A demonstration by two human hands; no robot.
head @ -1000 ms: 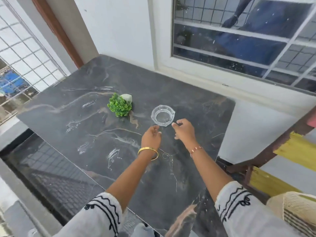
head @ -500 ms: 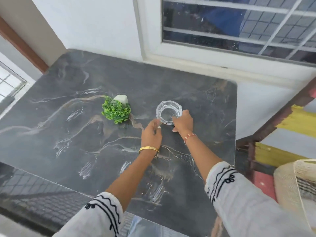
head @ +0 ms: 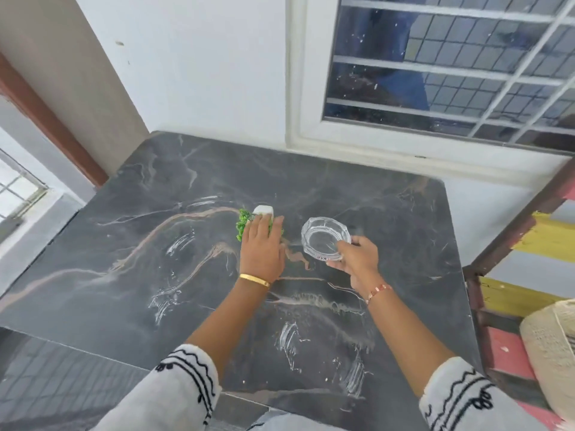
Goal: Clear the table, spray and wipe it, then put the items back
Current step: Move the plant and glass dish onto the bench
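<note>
Clearing seems under way. The right hand (head: pixel 357 259) pinches the clear faceted glass ashtray (head: pixel 325 238) by its near rim, mid-surface toward the right edge. The left hand (head: pixel 263 244), fingers spread, covers the small green artificial plant in its white pot (head: pixel 244 219) on the dark marble-patterned surface (head: pixel 124 259). Next, likely: close on the plant and carry both items off.

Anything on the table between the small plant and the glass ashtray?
No. In the head view, only bare marble table separates the plant under the left hand from the ashtray in the right hand.
</note>
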